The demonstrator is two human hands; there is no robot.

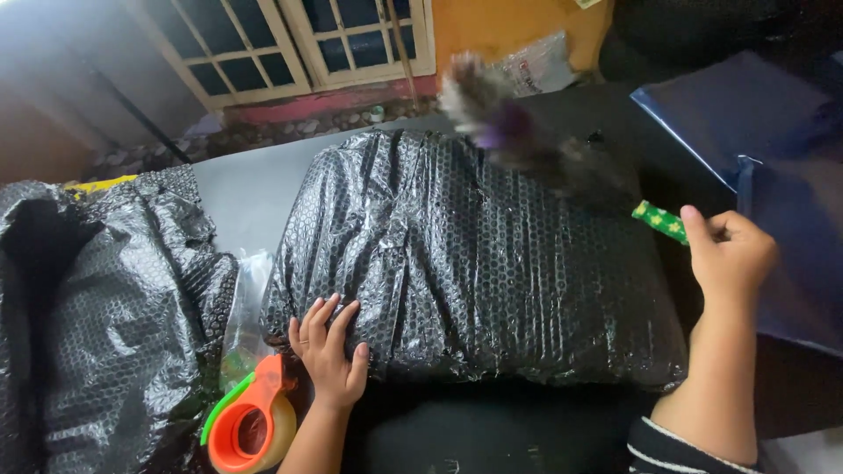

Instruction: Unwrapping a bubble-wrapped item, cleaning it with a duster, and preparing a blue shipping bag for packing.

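Left hand (329,351): we press it flat, fingers spread, on the black bubble-wrap parcel (492,263), lower centre.
Right hand (729,254): we clench it on the green star-patterned duster handle (660,221), right.

A grey tabletop (237,189) stretched toward a window (290,44) with a cream wooden frame and dark panes, set above a faded red sill (334,98). Daylight fell brightly from the upper left onto a pale wall (79,61), while pebbled ground (255,132) lay below the sill. To the right stood an orange-brown wall (500,26).
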